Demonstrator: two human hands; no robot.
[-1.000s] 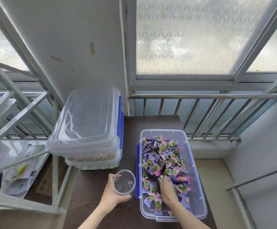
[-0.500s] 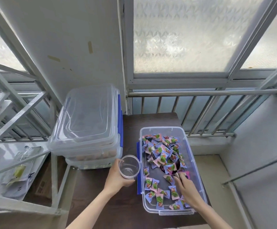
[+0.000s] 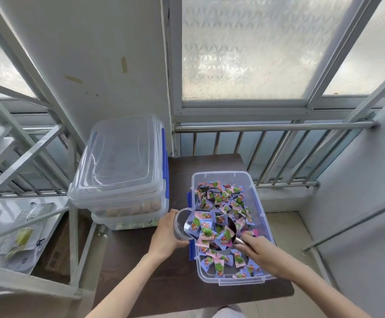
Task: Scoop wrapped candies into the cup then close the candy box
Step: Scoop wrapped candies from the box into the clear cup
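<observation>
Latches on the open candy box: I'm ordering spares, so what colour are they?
Blue; the latch shows on the box's left side in the head view.

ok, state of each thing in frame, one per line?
candy box: open, lid off, partly full of wrapped candies
scoop: loaded with candies, lifted, tipped toward the cup
cup: clear, tilted toward the scoop, contents hidden
left hand: gripping the cup
right hand: gripping the scoop handle
stacked boxes: lids on, stacked beside the candy box
</observation>
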